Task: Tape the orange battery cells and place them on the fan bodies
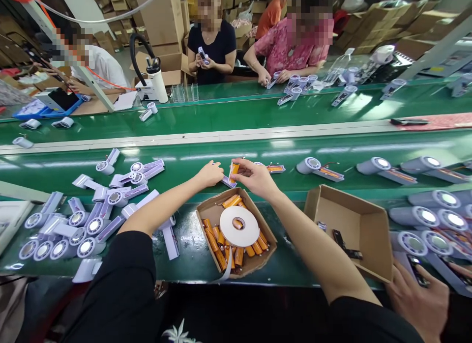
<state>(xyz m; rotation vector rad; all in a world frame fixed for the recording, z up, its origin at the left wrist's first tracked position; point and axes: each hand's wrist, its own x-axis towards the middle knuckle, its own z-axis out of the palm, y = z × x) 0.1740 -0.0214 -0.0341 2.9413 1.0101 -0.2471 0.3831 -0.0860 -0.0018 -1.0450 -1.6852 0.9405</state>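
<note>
My right hand (254,177) pinches an orange cylindrical battery (234,170) between thumb and fingers, just above the green belt. Directly to its left, my left hand (211,174) is closed over a pale lavender fan housing (229,182); the hand hides most of it, and only the open handle shows. Below both hands stands an open cardboard box (271,254) of orange batteries (212,237). On top of those batteries lies a roll of white tape (247,225), its loose end hanging over the front of the box.
Many fan housings (88,225) are heaped at left. Housings with batteries fitted (324,172) lie along the belt at right. A second cardboard box (354,210) holds small black parts. A co-worker's hand (416,294) is at lower right; people sit across the belt.
</note>
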